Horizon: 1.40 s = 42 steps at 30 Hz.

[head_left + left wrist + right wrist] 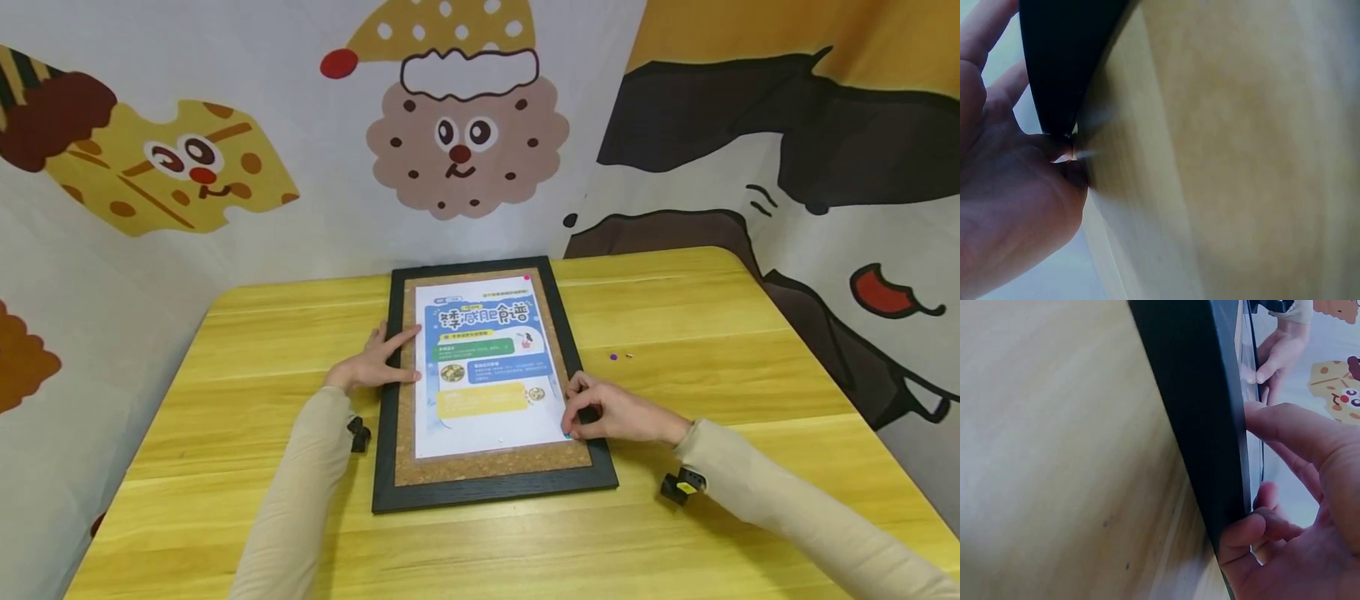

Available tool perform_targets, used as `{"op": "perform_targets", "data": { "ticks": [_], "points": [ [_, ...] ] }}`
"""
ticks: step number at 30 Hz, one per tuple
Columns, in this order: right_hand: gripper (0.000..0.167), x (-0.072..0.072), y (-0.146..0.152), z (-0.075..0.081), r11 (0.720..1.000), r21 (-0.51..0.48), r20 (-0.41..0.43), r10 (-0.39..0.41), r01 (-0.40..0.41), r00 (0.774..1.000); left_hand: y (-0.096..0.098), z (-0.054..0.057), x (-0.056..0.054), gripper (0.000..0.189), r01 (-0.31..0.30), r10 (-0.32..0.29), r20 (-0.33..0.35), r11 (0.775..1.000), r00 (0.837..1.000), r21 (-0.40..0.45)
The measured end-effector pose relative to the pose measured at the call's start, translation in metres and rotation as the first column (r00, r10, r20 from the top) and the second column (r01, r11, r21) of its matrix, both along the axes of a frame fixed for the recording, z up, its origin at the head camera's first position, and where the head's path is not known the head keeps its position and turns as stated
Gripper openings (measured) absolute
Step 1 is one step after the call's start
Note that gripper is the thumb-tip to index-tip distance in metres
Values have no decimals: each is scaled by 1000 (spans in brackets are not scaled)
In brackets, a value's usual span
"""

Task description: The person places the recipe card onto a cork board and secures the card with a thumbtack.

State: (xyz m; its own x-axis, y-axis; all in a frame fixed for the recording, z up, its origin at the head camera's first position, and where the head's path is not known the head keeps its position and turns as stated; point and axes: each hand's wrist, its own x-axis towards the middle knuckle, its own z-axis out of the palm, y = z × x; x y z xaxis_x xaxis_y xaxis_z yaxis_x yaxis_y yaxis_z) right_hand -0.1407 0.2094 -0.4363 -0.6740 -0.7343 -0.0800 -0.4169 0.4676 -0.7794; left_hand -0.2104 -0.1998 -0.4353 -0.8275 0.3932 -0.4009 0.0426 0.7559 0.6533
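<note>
A printed poster sheet [480,433] lies on a cork board [495,468] with a black frame [495,490]. My left hand [370,361] reaches over the frame's left side, fingers extended, with fingertips touching the sheet's left edge. At the sheet's lower right corner my right hand [618,412] pinches a small teal pushpin [567,435], mostly hidden by the fingertips. In the right wrist view, the right hand's other fingers [1244,531] touch the frame's outer side. A pink pushpin [527,277] sits at the sheet's top right corner.
A purple pushpin [613,357] and another tiny pin-like piece [629,356] lie on the wooden table [675,308], right of the board. Behind the table hangs a cartoon-printed cloth [300,67]. Each wrist carries a small black camera.
</note>
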Motion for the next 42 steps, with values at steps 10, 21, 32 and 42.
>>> {"op": "perform_targets", "data": {
  "ticks": [10,21,32,42],
  "points": [
    [12,1,-2,-2,999,-13,-12,-30,30,999,-1,-1,1,91,-2,2,2,1000,1000,-2],
    [9,1,-2,-1,998,-37,16,-60,60,998,-1,1,1,92,-17,17,20,1000,1000,-3],
    [8,-2,0,-5,996,-58,22,-69,70,997,-1,2,0,90,16,-16,-9,1000,1000,5],
    [11,-8,0,-7,983,-95,-68,-166,159,984,-1,1,1,91,24,-24,-6,1000,1000,3]
  ]
}}
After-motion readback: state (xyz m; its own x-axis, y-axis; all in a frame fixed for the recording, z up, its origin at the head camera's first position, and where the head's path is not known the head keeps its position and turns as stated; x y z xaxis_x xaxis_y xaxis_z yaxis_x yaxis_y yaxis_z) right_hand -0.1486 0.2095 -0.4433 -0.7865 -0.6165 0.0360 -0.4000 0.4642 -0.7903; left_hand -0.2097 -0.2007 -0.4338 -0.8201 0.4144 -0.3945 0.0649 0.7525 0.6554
